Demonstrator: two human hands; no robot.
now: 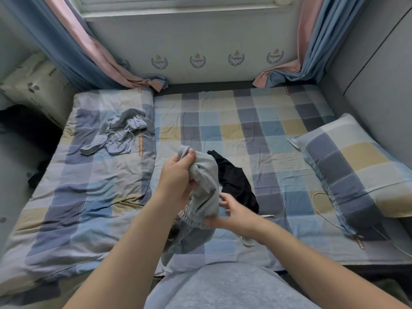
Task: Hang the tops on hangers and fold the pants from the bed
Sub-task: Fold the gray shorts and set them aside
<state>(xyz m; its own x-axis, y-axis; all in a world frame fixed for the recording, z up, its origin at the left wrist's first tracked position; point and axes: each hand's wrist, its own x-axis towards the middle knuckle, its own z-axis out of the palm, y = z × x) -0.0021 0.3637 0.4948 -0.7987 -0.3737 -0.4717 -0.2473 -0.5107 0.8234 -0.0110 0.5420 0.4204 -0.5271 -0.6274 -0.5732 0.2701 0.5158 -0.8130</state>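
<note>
Above the middle of the bed, I hold up a pair of grey pants (206, 186) with a gathered elastic waistband. My left hand (178, 178) grips a bunch of the grey fabric near its top. Lower down, my right hand (231, 211) pinches the fabric beside the waistband. A black garment (237, 184) lies crumpled on the checked sheet (256, 134), just behind the pants. Another grey garment (118, 132) lies crumpled on the folded quilt at the left. No hangers are in view.
A checked quilt (84, 192) covers the left half of the bed. A checked pillow (359, 166) lies at the right, with a thin white cable (316, 200) beside it. Blue and pink curtains (89, 52) hang at both far corners under the window.
</note>
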